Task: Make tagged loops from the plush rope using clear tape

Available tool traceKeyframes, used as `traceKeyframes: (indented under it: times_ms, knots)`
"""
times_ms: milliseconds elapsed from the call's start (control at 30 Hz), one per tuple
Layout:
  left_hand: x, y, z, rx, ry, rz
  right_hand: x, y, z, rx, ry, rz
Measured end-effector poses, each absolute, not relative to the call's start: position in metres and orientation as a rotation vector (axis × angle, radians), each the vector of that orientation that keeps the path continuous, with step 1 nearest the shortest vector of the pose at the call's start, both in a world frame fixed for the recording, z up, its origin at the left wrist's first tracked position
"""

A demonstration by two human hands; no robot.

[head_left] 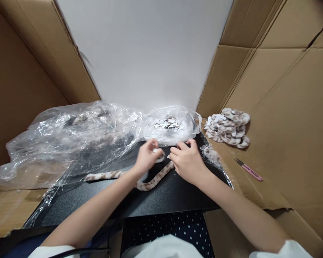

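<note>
A long, fluffy white-and-brown spotted strip (153, 184) lies curved across the black work surface. My right hand (187, 159) has its fingers closed on the strip's right end, where a small white piece shows at the fingertips. My left hand (148, 156) is curled around a small, round whitish thing (159, 156) that resembles a roll of tape; the fingers partly hide it. Its forearm passes over the strip, whose left end (103, 176) lies flat beyond. Close in front of both hands sits a clear plastic bag (177, 137) with white-and-dark flat pieces (167, 123) inside.
A large clear bag (107, 132) of fluffy material spreads over the left side. To the right are a pile of spotted fluffy loops (228, 129) with white tags, loose fluff (210, 154) and pink-handled thread snips (249, 169). Cardboard walls (290, 107) stand on both sides.
</note>
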State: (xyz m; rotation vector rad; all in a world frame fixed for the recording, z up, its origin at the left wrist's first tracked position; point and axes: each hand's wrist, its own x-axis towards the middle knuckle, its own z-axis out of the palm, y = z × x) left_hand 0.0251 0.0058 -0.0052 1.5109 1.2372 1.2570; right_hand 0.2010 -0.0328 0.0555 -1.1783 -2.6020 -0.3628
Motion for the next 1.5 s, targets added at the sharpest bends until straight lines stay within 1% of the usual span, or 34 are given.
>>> traceKeyframes:
  times_ms: [67,167,300,400,467,567,700,767,900,1067,1300,1400,1500]
  knots:
    - [0.02,0.006,-0.002,1.582,1.259,1.194,0.218,-0.035,0.063,-1.239,-2.453,-0.239]
    - [0.013,0.003,0.001,1.877,1.259,1.022,0.252,-0.03,0.062,-1.279,-2.088,0.073]
    - [-0.003,0.005,-0.006,2.388,1.528,0.807,0.292,-0.019,0.029,-1.136,-1.771,0.532]
    - [-0.013,0.005,-0.012,2.619,1.645,0.573,0.296,-0.018,-0.002,-1.089,-1.665,0.706]
    - [-0.013,0.002,-0.013,2.7,1.697,0.517,0.287,-0.019,-0.018,-1.106,-1.72,0.756]
    - [0.002,-0.007,-0.008,2.743,1.667,0.508,0.267,-0.016,-0.032,-1.142,-1.867,0.726]
    - [0.031,-0.015,-0.007,2.687,1.409,0.276,0.25,-0.004,-0.044,-1.161,-1.959,0.625]
    - [0.041,-0.014,-0.01,2.637,1.369,0.25,0.246,-0.001,-0.047,-1.148,-1.956,0.582]
    - [0.044,-0.008,-0.015,2.418,1.343,0.444,0.241,-0.005,-0.045,-1.07,-1.868,0.468]
    - [0.038,-0.004,-0.014,1.975,1.262,0.632,0.225,-0.019,-0.033,-0.953,-1.814,0.325]
    - [0.034,0.0,-0.013,1.198,0.931,0.702,0.204,-0.024,-0.031,-0.845,-1.893,0.207]
    - [0.03,0.001,-0.013,1.088,0.863,0.681,0.199,-0.023,-0.037,-0.872,-1.972,0.149]
    - [0.026,0.001,-0.012,1.127,0.828,0.646,0.197,-0.021,-0.043,-0.872,-2.027,0.14]
